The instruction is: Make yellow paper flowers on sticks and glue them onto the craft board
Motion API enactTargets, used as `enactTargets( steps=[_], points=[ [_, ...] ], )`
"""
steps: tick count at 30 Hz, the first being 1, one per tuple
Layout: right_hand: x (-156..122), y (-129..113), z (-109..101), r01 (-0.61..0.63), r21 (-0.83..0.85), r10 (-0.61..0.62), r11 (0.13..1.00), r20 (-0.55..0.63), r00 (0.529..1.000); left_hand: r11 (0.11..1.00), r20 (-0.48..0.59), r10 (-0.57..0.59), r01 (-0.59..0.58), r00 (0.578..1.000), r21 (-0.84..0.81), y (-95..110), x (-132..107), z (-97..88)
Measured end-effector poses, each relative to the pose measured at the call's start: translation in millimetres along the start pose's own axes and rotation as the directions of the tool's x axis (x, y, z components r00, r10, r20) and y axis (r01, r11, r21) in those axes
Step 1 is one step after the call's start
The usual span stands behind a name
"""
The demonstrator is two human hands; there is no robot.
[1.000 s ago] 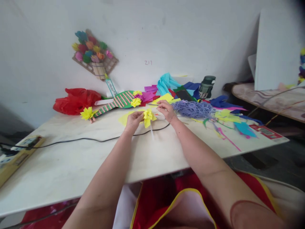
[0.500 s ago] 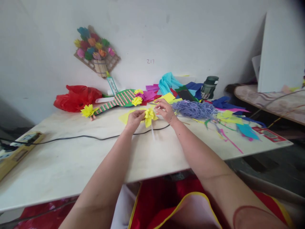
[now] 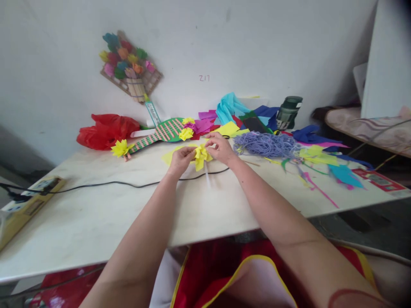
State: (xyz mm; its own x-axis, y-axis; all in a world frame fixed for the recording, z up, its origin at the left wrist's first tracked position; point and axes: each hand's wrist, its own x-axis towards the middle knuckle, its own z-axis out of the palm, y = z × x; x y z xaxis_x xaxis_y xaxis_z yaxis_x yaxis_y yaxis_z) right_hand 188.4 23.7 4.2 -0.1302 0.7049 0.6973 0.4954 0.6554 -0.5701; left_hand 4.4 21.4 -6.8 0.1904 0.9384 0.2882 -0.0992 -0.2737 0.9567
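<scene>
Between my hands, above the middle of the table, is a yellow paper flower (image 3: 201,156) with a pale, thin stem pointing down. My left hand (image 3: 182,161) pinches the flower's left side between thumb and fingers. From the right, my right hand (image 3: 220,148) grips its upper right petals with thumb and forefinger. Behind the flower and my left hand lies a flat sheet of yellow paper (image 3: 167,158), partly covered. A green lute-shaped craft (image 3: 171,130) with pink strips and yellow paper flowers lies just beyond.
A tangle of purple string (image 3: 266,144) lies to the right, near a dark green bottle (image 3: 289,112) and coloured paper scraps. A black cable (image 3: 128,185) crosses the table from a power strip (image 3: 32,205). Red plastic (image 3: 107,131) sits at the back left.
My right hand's fingers have closed in on the flower's right petals; before, they were slightly apart from it. The camera view has shifted a little. My left hand keeps its pinch.
</scene>
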Motion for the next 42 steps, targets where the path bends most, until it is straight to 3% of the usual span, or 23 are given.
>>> enactTargets(
  steps=[17, 30, 42],
  points=[
    [2, -2, 9, -0.053, 0.121, 0.053, 0.991, 0.003, 0.999, 0.996, 0.029, 0.021, -0.024, 0.999, 0.087, 4, -2, -3.5],
    [4, -3, 10, -0.149, 0.049, 0.148, 0.988, 0.031, 0.988, 0.991, 0.033, 0.033, -0.037, 0.999, 0.131, -5, 5, -6.4],
    [4, 2, 16, -0.095, 0.042, 0.094, 0.995, 0.032, 0.995, 0.996, 0.049, 0.002, -0.006, 0.999, 0.094, -5, 4, -7.4]
  ],
)
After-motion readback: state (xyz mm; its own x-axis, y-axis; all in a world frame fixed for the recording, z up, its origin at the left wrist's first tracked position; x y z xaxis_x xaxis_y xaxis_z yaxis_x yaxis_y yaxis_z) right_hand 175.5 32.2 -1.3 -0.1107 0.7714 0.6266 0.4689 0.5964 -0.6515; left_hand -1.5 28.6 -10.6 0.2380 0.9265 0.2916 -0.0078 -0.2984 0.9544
